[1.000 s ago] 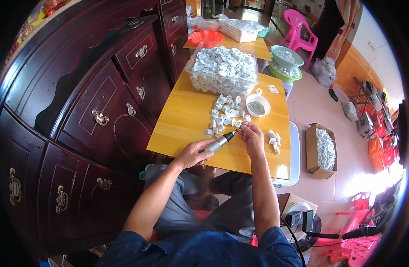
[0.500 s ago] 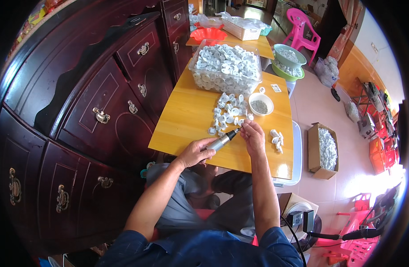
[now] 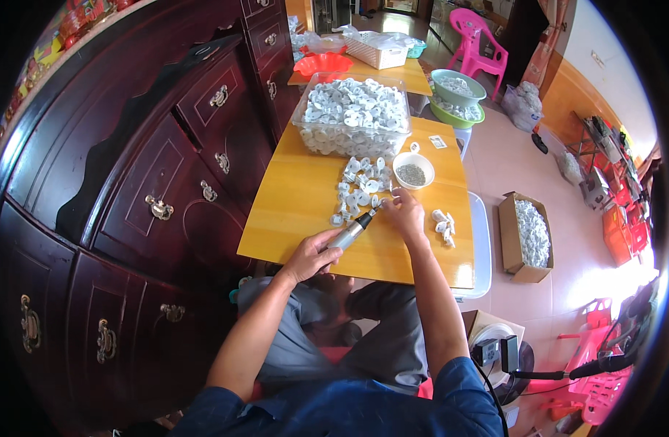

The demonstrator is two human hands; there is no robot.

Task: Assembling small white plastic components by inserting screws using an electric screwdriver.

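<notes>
Left hand (image 3: 310, 256) wrapped around a silver power tool (image 3: 351, 232), right hand (image 3: 402, 211) pinching a small white part at its tip, white parts pile (image 3: 360, 188) just beyond, yellow table (image 3: 298, 211)

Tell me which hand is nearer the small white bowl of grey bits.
Right. The right hand sits just below the small white bowl, working a white part; the left hand holds the electric screwdriver farther down-left.

A dark wooden cabinet (image 3: 131, 182) with brass drawer handles fills the left of the frame. At the top centre stand a red bowl (image 3: 323, 64) and a white basket (image 3: 382, 49). A pink plastic chair (image 3: 476, 40) sits at upper right, green basins (image 3: 457, 95) below it. A cardboard box (image 3: 527, 237) of white pieces lies at right.
</notes>
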